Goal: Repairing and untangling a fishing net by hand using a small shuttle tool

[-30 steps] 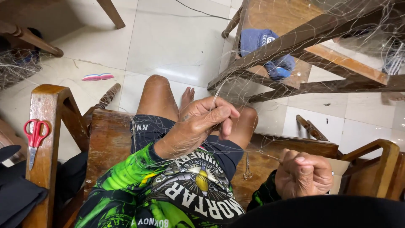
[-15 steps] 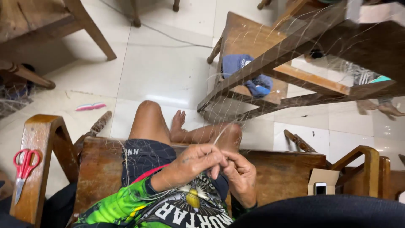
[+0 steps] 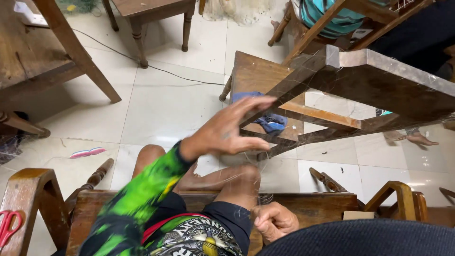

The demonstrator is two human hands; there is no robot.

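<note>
The fingers of the left hand [image 3: 227, 130] are spread wide and held loosely, raised in the middle of the view; whether a strand is pinched between them cannot be told, though a fine thread [image 3: 256, 159] is seen running just below and to the right of the palm. The right hand [image 3: 275, 220] is curled nearly closed, near and lower, beside the bent knee [image 3: 239, 178]; what it grips is not clear. The thread's long axis runs roughly near to far, from the right hand up toward the netting [image 3: 303, 64] draped on the tilted wooden frame [image 3: 379, 76]. The right hand lies nearer the thread's low end. A blue cloth [image 3: 270, 123] lies on a stool [image 3: 256, 76] beyond. Red scissors [image 3: 7, 227] are seen hanging at the far left.
</note>
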